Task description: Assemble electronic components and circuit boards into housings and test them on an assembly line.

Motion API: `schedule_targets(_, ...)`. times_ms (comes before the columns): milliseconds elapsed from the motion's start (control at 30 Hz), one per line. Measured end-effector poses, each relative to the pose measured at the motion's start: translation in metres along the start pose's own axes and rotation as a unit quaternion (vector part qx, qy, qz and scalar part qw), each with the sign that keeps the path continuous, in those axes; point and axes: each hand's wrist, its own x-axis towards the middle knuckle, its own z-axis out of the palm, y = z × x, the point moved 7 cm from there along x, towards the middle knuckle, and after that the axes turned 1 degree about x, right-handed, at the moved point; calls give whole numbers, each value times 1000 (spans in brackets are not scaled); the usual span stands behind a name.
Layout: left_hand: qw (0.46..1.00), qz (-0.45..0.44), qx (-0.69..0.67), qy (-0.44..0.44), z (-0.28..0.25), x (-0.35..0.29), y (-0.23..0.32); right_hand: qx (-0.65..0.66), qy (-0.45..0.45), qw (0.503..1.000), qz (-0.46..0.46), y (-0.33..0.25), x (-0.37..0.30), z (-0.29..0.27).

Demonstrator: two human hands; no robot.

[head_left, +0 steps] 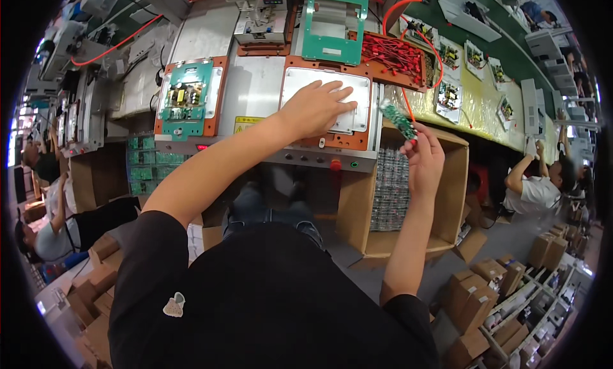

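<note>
My left hand lies flat with its fingers spread on a white plastic panel. That panel sits in an orange-brown fixture on the machine's bench. To its right my right hand pinches a small green circuit board by its near end, holding it tilted in the air. A bit of red shows at the pinching fingertips; I cannot make out what it is. Behind the panel, the fixture's green frame lid stands raised.
A tray of red-tipped leads sits back right. A second fixture holds a populated board at left. Below the bench edge are a red button and a cardboard box of stacked boards. More boards lie on a yellowish mat.
</note>
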Motion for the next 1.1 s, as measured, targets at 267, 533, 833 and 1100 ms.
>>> schedule_targets(267, 899, -152, -382, 151, -56, -33, -32, -147, -154, 973, 91, 24, 26, 87)
schedule_targets(533, 910, -190, -352, 108, -29, -47, -43, -181, -163, 957, 159, 40, 43, 99)
schedule_targets(833, 957, -75, -246, 130, -28, -52, -28, -306, -143, 935, 107, 24, 33, 105)
schedule_targets(1100, 950, -110, -158, 246, -47, -66, -3, -470, -69, 870, -132, -12, 56, 94)
